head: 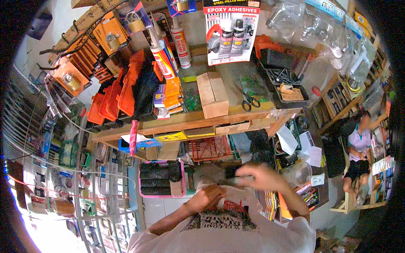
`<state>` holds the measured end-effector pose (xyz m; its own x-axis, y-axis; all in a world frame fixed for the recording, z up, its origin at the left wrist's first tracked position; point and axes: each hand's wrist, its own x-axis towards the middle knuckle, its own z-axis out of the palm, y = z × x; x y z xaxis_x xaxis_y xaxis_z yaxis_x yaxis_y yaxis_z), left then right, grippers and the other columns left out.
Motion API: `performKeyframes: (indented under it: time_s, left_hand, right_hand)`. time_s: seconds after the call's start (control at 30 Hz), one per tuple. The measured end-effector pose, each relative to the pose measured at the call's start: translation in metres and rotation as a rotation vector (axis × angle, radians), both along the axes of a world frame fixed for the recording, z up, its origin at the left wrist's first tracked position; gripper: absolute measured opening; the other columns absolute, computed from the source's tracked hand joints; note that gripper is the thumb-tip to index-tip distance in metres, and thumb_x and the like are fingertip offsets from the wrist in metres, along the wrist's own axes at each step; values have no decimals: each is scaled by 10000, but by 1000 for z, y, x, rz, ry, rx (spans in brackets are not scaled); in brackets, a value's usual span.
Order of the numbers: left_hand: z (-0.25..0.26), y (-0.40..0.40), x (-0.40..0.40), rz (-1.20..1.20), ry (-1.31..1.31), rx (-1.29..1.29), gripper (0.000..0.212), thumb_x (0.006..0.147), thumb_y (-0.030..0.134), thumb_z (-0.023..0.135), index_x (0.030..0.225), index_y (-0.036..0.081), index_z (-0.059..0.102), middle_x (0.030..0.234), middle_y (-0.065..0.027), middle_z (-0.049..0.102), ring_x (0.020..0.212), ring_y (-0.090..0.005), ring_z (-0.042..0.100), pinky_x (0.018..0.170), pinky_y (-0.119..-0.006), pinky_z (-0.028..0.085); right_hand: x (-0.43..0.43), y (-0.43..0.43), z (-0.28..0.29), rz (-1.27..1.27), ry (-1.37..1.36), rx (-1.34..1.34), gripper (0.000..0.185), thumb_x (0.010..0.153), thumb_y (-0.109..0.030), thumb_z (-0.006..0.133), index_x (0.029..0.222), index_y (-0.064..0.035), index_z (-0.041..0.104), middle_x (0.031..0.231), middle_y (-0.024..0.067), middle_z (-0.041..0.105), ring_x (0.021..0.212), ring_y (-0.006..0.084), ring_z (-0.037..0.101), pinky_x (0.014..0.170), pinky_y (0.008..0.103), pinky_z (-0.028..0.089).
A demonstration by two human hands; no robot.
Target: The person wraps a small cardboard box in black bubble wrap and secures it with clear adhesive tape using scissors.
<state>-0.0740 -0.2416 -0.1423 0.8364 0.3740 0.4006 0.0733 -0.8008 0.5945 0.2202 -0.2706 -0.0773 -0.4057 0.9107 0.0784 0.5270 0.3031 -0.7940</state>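
Observation:
My left hand (210, 197) is at my chest, its fingers curled in front of the printed light shirt (218, 232). Whether it pinches the cloth or a small pale thing is unclear. To its right, my right hand (261, 177) is raised and blurred by motion. Something pale shows by its fingers, too smeared to name. Past both hands stands a wooden counter (190, 125) with a glass-like top. A cardboard box (212, 95) and black-handled scissors (251, 102) lie on it. Below it is a pink-rimmed tray (162, 178) of black rolled packs.
Sealant cartridges (182, 46), orange cases (128, 90) and a tray of nails (281, 76) crowd the counter. An adhesive-tube pack (232, 33) and padlocks (134, 22) hang above. Wire-fronted shelving (95, 189) stands left. A person (359, 145) sits at the right.

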Motion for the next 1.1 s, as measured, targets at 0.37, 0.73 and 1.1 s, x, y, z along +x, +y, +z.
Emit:
performKeyframes:
  time_s: [0.37, 0.73, 1.1]
  left_hand:
    - [-7, -21, -22, -37, 232, -100, 439, 842, 68, 690, 1272, 56, 603, 1196, -164, 662, 1123, -376, 643, 985, -453, 527]
    - [14, -47, -48, 104, 66, -126, 254, 893, 103, 700, 1115, 24, 605, 1035, -152, 675, 944, -362, 672, 800, -442, 561]
    - [31, -63, -92, 324, -27, -202, 155, 926, 93, 707, 1031, 17, 623, 961, -158, 712, 850, -357, 698, 717, -427, 571]
  right_hand:
    - [57, 178, 55, -494, -501, 402, 280, 892, -118, 662, 1141, 3, 619, 1084, 256, 669, 973, 442, 654, 851, 531, 538]
    - [31, 205, 57, -735, -767, 342, 353, 727, -150, 819, 978, 9, 628, 993, 232, 677, 958, 448, 661, 849, 517, 546]
    - [60, 38, 79, -533, 547, 67, 540, 827, 72, 667, 1303, -103, 482, 937, 37, 569, 747, 145, 626, 625, 316, 567]
